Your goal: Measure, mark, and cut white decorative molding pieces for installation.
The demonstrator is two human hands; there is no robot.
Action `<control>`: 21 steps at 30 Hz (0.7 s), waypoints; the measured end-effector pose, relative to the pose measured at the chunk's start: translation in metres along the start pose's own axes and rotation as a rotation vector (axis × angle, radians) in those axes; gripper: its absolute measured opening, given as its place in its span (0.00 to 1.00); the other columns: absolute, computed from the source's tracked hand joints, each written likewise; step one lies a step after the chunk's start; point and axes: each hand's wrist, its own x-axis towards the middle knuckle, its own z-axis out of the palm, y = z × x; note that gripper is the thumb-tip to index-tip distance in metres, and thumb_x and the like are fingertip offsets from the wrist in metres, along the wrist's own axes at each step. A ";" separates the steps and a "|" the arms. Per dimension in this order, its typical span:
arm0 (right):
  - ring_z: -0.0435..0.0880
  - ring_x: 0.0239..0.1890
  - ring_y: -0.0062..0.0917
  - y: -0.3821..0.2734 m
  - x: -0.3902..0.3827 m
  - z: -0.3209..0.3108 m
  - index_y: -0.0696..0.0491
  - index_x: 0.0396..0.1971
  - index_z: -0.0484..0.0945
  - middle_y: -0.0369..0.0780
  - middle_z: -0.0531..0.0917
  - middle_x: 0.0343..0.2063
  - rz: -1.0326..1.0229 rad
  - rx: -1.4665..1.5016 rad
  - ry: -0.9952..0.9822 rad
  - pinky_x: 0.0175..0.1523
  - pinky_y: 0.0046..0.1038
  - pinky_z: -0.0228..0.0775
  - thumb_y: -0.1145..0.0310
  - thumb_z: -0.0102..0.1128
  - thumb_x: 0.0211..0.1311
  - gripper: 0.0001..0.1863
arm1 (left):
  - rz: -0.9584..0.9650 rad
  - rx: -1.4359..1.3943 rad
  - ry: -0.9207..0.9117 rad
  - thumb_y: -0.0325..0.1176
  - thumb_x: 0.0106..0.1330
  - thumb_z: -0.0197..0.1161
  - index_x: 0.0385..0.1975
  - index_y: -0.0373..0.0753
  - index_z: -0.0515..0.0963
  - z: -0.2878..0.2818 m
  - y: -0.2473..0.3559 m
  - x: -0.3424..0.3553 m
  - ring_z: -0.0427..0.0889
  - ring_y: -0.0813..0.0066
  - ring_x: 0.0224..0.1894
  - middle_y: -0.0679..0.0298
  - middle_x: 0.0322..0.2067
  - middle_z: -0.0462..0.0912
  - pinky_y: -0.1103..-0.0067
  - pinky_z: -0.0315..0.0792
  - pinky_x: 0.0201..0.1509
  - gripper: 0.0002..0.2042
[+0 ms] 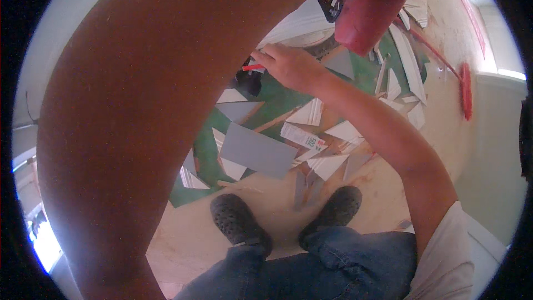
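Head view: the right hand (288,66) pinches a slim red marker (252,68) over grey triangular offcuts (327,165) on the green floor mat (205,144); the left hand's grip probably lies out of sight.

One printed label strip (303,136) lies flat on the floor among the cut grey and white panel offcuts — a long white rectangle with a small red-and-green mark at one end. No screens or signs are visible.

A slim red pen-like marker (252,68) lies nearly level, its right end pinched in fingers, above grey and white triangular offcuts on green floor.
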 end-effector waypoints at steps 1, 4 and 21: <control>0.82 0.45 0.33 0.000 0.000 -0.002 0.55 0.62 0.67 0.41 0.76 0.41 0.002 0.002 -0.027 0.43 0.32 0.82 0.68 0.51 0.61 0.27 | 0.010 0.014 0.003 0.32 0.62 0.64 0.49 0.37 0.81 0.000 0.000 0.001 0.75 0.56 0.55 0.49 0.52 0.75 0.71 0.76 0.56 0.15; 0.82 0.45 0.33 0.002 0.001 -0.001 0.55 0.62 0.67 0.41 0.75 0.41 -0.006 0.005 -0.038 0.44 0.32 0.82 0.68 0.51 0.61 0.27 | 0.032 0.056 0.013 0.32 0.62 0.64 0.49 0.37 0.81 0.003 0.000 0.001 0.75 0.56 0.55 0.49 0.52 0.75 0.71 0.76 0.56 0.15; 0.82 0.44 0.32 0.001 -0.003 -0.001 0.58 0.61 0.67 0.42 0.76 0.42 -0.030 0.000 -0.008 0.47 0.30 0.80 0.68 0.50 0.62 0.26 | 0.153 0.284 0.078 0.33 0.63 0.64 0.49 0.37 0.80 0.014 0.000 -0.001 0.76 0.57 0.54 0.49 0.52 0.74 0.71 0.76 0.57 0.16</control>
